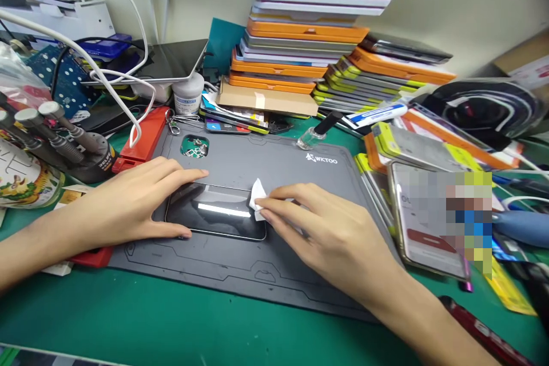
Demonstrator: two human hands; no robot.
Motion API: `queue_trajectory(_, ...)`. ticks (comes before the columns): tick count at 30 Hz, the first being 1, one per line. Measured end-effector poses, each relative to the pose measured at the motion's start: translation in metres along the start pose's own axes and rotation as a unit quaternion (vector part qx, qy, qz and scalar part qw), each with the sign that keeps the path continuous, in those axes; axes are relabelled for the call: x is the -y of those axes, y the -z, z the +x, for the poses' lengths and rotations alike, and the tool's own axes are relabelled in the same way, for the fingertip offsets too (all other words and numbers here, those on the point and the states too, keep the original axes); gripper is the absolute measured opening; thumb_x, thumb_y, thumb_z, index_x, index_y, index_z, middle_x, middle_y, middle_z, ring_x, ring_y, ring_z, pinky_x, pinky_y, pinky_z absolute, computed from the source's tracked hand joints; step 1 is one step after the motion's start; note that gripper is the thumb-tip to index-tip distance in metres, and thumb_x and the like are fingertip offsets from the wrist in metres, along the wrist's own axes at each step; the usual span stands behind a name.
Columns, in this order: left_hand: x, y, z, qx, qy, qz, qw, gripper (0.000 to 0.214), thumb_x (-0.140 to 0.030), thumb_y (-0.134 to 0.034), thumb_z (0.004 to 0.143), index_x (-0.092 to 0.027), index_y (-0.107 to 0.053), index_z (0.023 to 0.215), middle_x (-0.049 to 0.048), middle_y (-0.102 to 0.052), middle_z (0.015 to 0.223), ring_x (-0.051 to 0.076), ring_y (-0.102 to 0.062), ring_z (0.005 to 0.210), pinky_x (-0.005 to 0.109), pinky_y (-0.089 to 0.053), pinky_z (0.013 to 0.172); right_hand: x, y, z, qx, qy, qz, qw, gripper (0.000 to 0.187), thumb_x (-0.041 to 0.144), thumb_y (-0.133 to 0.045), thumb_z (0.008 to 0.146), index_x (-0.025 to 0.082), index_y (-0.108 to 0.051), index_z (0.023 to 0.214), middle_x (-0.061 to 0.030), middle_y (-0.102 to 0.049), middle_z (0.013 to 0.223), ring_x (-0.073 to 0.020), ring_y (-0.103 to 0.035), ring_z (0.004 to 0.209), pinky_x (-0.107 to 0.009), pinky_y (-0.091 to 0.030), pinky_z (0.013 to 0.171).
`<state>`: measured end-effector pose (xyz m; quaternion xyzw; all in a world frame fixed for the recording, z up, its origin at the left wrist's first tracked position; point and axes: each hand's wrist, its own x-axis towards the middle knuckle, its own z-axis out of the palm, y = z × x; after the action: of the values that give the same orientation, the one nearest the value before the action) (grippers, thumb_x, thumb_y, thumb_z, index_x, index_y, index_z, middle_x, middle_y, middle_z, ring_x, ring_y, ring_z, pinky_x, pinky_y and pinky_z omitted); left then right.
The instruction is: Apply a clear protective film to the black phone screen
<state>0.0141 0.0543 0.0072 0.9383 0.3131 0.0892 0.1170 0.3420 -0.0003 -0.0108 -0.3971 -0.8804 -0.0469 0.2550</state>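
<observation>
A dark-screened smartphone (214, 211) lies flat on a grey work mat (240, 163), with a bright light strip reflected in its glass. Around its left end, my left hand (132, 197) grips the phone, the index finger along the far edge and the thumb along the near edge. Pinched between the fingertips of my right hand (330, 223) is a small folded white tissue (258, 197), touching the phone's right end. Beyond the phone, small metal parts lie in a green recess (195, 146) of the mat.
At the mat's back stand a small glass bottle (312, 136) with a black cap and a white paste jar (187, 93). Stacked boxes (300, 31) rise behind. Another phone (429, 223) leans at the right. A screwdriver holder (92, 154) and white cable (112, 91) are left.
</observation>
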Motion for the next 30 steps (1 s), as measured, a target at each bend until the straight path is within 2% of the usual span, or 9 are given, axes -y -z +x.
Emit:
queue_trajectory(3, -0.003, 0.000, -0.001, 0.000, 0.017, 0.029, 0.999, 0.080, -0.069, -0.064, 0.095, -0.026, -0.040, 0.158, 0.0126, -0.061, 0.143, 0.032, -0.059, 0.127, 0.042, -0.047, 0.108, 0.000, -0.002, 0.000, -0.007, 0.022, -0.021, 1.000, 0.012, 0.015, -0.064, 0.102, 0.015, -0.075, 0.108, -0.0087, -0.078, 0.103, -0.0208, -0.073, 0.087, -0.034, -0.056, 0.072)
queue_trajectory(11, -0.007, -0.002, 0.000, 0.014, 0.065, 0.076, 0.995, 0.090, -0.078, -0.067, 0.087, -0.026, -0.043, 0.157, 0.0112, -0.060, 0.139, 0.033, -0.057, 0.123, 0.043, -0.043, 0.107, -0.002, -0.009, -0.001, -0.005, 0.024, 0.043, 0.999, 0.012, 0.013, -0.064, 0.101, 0.016, -0.074, 0.107, -0.0092, -0.079, 0.113, -0.0237, -0.075, 0.107, -0.039, -0.061, 0.094)
queue_trajectory(20, -0.006, -0.005, 0.001, 0.003, 0.057, 0.063, 0.996, 0.089, -0.076, -0.068, 0.088, -0.026, -0.043, 0.157, 0.0102, -0.060, 0.136, 0.032, -0.057, 0.122, 0.040, -0.041, 0.107, 0.003, -0.011, 0.002, 0.007, 0.044, 0.029, 0.999, 0.018, 0.014, -0.064, 0.101, 0.013, -0.074, 0.116, -0.0141, -0.076, 0.112, -0.0264, -0.073, 0.108, -0.044, -0.062, 0.093)
queue_trajectory(25, -0.005, -0.007, 0.001, -0.007, 0.051, 0.062, 0.997, 0.089, -0.075, -0.067, 0.088, -0.025, -0.044, 0.157, 0.0107, -0.062, 0.133, 0.032, -0.057, 0.120, 0.039, -0.041, 0.103, 0.006, -0.013, 0.005, 0.030, 0.046, 0.052, 0.997, 0.022, 0.015, -0.063, 0.102, 0.015, -0.073, 0.121, -0.0127, -0.073, 0.114, -0.0253, -0.071, 0.111, -0.055, -0.056, 0.109)
queue_trajectory(30, -0.005, -0.008, 0.000, -0.019, 0.033, 0.072, 0.997, 0.089, -0.074, -0.069, 0.088, -0.021, -0.045, 0.156, 0.0119, -0.061, 0.131, 0.031, -0.057, 0.118, 0.038, -0.041, 0.102, 0.009, -0.014, 0.011, 0.048, 0.055, 0.080, 0.994, 0.026, 0.014, -0.060, 0.103, 0.017, -0.070, 0.127, -0.0115, -0.072, 0.115, -0.0229, -0.070, 0.114, -0.057, -0.051, 0.116)
